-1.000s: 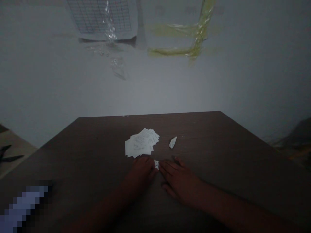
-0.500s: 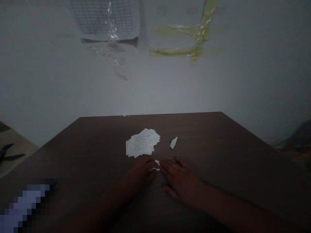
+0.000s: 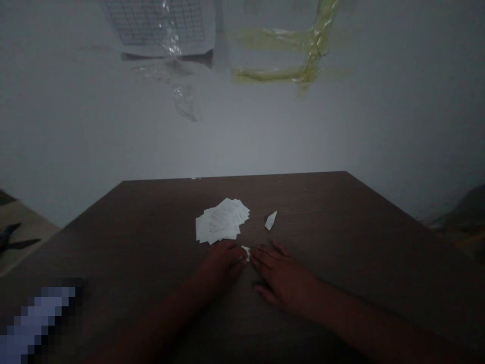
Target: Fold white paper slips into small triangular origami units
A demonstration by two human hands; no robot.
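Observation:
A small piece of white paper (image 3: 247, 253) lies on the dark wooden table (image 3: 151, 212), mostly covered by fingers from both sides. My left hand (image 3: 223, 260) has its fingers and thumb closed on the paper's left edge. From the other side my right hand (image 3: 278, 273) rests flat, its fingers stretched out with the tips on the paper's right edge and the thumb held apart. Just beyond my left hand is a loose pile of printed paper slips (image 3: 220, 222). A narrow folded piece of paper (image 3: 271, 220) sits beyond my right hand.
The table's far edge meets a pale wall (image 3: 242, 136). A gridded sheet (image 3: 159, 23) and yellowish tape (image 3: 273, 76) are stuck to it. A blurred-out bluish object (image 3: 38, 318) is at the lower left. Dark items lie on the floor beyond the left edge.
My left fingers have shifted a little on the small paper, and less of it shows now. My right hand keeps nearly the same place, and the pile and folded piece stay put.

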